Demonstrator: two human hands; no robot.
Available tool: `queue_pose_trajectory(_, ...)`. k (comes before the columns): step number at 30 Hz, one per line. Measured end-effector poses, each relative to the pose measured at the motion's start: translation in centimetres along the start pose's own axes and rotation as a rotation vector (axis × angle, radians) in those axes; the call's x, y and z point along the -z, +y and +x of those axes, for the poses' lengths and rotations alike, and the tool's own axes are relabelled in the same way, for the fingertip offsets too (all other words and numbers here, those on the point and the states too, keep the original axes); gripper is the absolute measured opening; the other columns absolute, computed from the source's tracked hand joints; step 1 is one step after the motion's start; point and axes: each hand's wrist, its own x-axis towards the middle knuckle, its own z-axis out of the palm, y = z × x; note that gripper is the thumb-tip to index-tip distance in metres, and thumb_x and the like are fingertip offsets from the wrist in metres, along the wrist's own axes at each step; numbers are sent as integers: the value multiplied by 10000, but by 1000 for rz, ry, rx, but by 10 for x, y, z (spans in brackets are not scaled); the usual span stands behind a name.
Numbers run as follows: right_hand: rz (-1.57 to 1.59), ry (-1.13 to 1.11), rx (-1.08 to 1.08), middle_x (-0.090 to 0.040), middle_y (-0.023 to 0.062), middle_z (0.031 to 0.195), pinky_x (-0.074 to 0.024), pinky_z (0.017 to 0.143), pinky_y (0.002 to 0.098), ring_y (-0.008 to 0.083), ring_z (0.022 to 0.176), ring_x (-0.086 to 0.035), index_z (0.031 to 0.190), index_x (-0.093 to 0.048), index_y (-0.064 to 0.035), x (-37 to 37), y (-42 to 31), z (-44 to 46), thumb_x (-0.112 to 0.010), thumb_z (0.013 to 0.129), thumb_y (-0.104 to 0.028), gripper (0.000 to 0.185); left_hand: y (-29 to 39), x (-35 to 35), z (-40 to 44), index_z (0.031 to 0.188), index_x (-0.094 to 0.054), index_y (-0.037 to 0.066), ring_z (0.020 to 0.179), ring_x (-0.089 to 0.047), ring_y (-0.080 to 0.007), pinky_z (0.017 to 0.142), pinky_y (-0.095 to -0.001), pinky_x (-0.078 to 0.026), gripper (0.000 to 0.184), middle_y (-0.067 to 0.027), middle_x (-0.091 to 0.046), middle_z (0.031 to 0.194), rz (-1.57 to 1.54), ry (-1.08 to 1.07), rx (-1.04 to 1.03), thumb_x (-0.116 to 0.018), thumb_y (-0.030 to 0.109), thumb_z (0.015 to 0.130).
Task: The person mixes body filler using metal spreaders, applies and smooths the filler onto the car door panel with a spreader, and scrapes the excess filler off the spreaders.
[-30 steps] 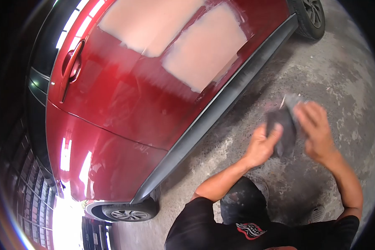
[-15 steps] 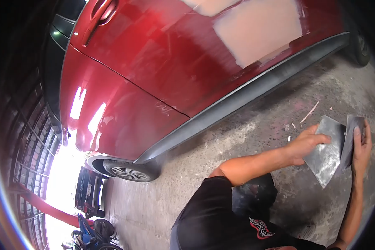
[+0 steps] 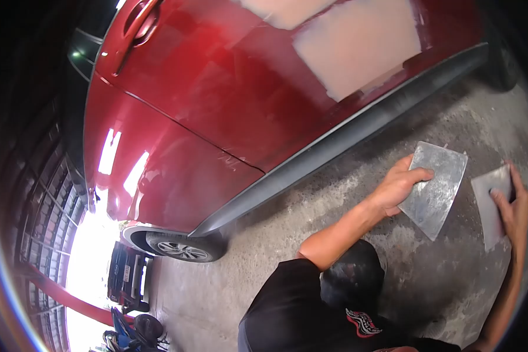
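My left hand (image 3: pixel 400 183) grips a thin, four-sided metal plate (image 3: pixel 437 190) by its left edge, with the thumb lying across its smeared silver-grey face. Over at the right, my right hand (image 3: pixel 512 208) is closed on a smaller, paler grey flat sheet (image 3: pixel 488 205), thumb on the face and fingers behind. It looks like a spreader, though its exact kind is unclear. A gap separates the two pieces. Both are held above the concrete floor. Beyond them stands a red car (image 3: pixel 217 105) with a beige filler patch (image 3: pixel 361 50) low on its door.
A dark sill (image 3: pixel 346 132) runs along the car's lower edge, with a front wheel (image 3: pixel 185 249) at its near end. My bent knee (image 3: pixel 355 276) is under the left forearm. Another vehicle (image 3: pixel 126 273) and a red post (image 3: pixel 70 296) stand near the bright doorway.
The plate and the sheet were together, edges overlapping; now they are apart. My left hand has moved left and slightly up with the plate. The view has shifted slightly.
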Motion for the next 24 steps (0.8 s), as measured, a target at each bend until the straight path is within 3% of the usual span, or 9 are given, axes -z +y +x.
queue_pose_trajectory(2,-86,202,272,-627,207,1055,-447,857,336,255,951,-611,1265,-488,22,7,1,1,-671,691,-140,624,-10,-2,5,1212,-454,-10,951,-605,-189,829,-327,-503,379,-110,-597,1081,144,-77,31,-529,46,844)
queue_pose_trajectory(5,-86,168,173,-620,180,1031,-448,843,325,234,946,-598,1226,-512,15,8,0,-7,-683,703,-168,580,-23,-9,3,1193,-492,-12,933,-598,-146,827,-287,-482,358,-89,-612,1061,329,-184,-43,-554,46,845)
queue_pose_trajectory(11,-38,61,108,-656,133,812,-494,679,305,200,709,-638,1172,-554,-40,-1,-19,-17,-765,680,-164,549,-14,-20,1,1185,-510,0,921,-599,-136,825,-289,-483,350,-80,-622,1046,414,-100,28,-564,49,843)
queue_pose_trajectory(14,-84,51,308,-644,139,702,-487,568,307,185,578,-619,1175,-562,-52,-12,-14,-21,-794,658,-228,594,-14,-23,0,1181,-513,0,921,-602,-146,822,-300,-489,346,-89,-623,1040,433,-59,-4,-556,46,841)
queue_pose_trajectory(17,-78,-23,260,-612,117,617,-469,520,315,172,505,-593,1170,-570,-61,-31,-21,-37,-794,654,-259,596,-14,-25,3,1188,-503,4,912,-608,-169,831,-323,-492,348,-101,-610,1059,290,-15,-48,-541,38,844)
queue_pose_trajectory(19,-52,-47,240,-583,107,571,-461,515,329,157,476,-574,1157,-575,-65,-31,-20,-37,-791,656,-284,588,-14,-25,7,1184,-486,9,926,-608,-199,844,-347,-495,338,-115,-593,1076,156,208,-202,-528,28,849)
queue_pose_trajectory(21,-327,-335,444,-596,125,594,-470,533,312,179,466,-562,1174,-557,-69,-21,-18,-32,-771,697,-255,555,-6,-21,14,1186,-438,21,969,-593,-218,852,-380,-502,304,-116,-582,1063,-50,395,-370,-487,74,891)
queue_pose_trajectory(22,-327,-334,443,-596,125,594,-470,533,312,179,466,-562,1174,-557,-69,-24,-16,-33,-771,697,-255,555,-5,-10,16,1192,-434,25,969,-593,-218,853,-379,-501,304,-115,-580,1066,-78,427,-445,-479,84,897)
queue_pose_trajectory(24,36,-115,203,-639,116,721,-480,618,283,165,582,-590,1184,-535,-49,-28,-12,-33,-701,793,-219,456,-7,-4,20,1191,-434,27,967,-591,-221,854,-372,-495,304,-117,-571,1082,-113,493,-526,-475,89,896)
